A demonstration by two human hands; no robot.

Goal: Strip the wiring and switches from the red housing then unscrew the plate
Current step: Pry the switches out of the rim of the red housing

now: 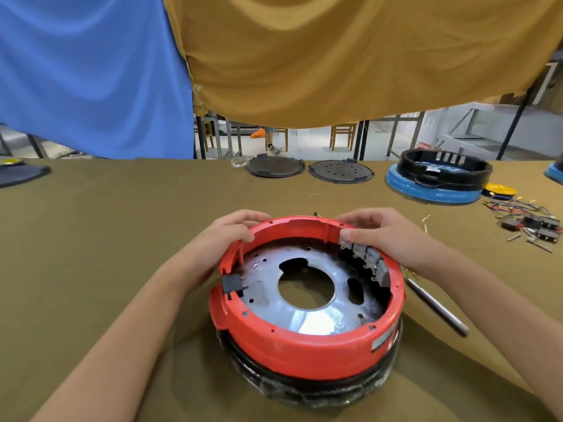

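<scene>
While both hands grip its far rim | red housing point(307, 342) between forearms | left hand point(227, 236) curled over rim | right hand point(377, 236) thumb pinching rim.

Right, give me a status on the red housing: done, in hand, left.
Done: no wires show inside the red housing; a loose wiring pile lies far right. In hand: left hand and right hand grip the far rim, right thumb by the switch row. Left: those switches, the black socket, then the metal plate.
</scene>
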